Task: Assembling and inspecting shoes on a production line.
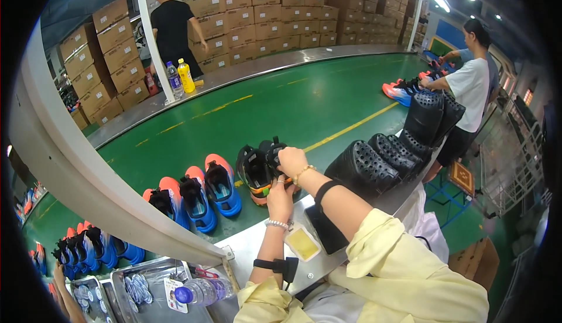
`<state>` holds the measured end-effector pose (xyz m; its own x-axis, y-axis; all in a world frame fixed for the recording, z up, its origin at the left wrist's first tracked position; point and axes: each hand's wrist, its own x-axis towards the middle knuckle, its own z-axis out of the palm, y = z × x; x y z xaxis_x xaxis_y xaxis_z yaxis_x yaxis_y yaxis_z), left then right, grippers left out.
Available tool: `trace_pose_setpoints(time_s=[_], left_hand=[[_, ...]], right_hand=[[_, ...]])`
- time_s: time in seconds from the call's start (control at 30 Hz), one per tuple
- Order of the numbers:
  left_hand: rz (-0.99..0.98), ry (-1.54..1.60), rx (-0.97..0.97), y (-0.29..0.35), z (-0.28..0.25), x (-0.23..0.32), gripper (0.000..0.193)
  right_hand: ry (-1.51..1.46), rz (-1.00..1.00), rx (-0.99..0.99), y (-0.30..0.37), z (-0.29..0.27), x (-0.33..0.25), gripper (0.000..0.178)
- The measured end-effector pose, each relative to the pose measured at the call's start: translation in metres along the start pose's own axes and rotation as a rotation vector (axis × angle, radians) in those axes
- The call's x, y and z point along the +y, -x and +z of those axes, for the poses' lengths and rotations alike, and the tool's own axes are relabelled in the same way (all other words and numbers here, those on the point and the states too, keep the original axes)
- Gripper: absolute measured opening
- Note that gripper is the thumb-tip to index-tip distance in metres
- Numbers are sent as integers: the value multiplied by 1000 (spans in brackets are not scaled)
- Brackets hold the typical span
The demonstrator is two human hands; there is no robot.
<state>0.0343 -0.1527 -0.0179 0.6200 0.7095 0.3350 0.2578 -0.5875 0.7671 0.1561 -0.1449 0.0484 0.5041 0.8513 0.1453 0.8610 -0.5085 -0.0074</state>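
In front of me on the green belt [316, 112] stands a black sneaker [253, 168] with orange and green at its heel. Close beside it, a second black sneaker [273, 150] is between my hands. My right hand [292, 161] is closed on its upper part near the collar. My left hand [280, 201] grips the same shoe lower down, at the heel, fingers pressed together. The hands hide much of this shoe. To the left, several blue and coral sneakers [222, 188] stand in a row, toes pointing away.
Black clogs [366, 165] stand at the right edge of the belt. Near my left forearm are a plastic bottle [202, 292] and metal trays [149, 308]; a white post [105, 188] crosses the left side. A dark flat object [328, 226] lies on the ledge. Co-workers stand farther off.
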Motion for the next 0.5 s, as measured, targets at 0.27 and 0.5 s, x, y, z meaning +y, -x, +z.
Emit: trace_pose_setpoints(time_s=[0.27,0.5], left_hand=[[-44,73,61,7,-34,-21,22],[-189,-120,24,13,-11,-50,30]], right_hand=[[-276,283,-68,-24,44,-52,23],[-187,-95,-172,-35,44,-43,26]])
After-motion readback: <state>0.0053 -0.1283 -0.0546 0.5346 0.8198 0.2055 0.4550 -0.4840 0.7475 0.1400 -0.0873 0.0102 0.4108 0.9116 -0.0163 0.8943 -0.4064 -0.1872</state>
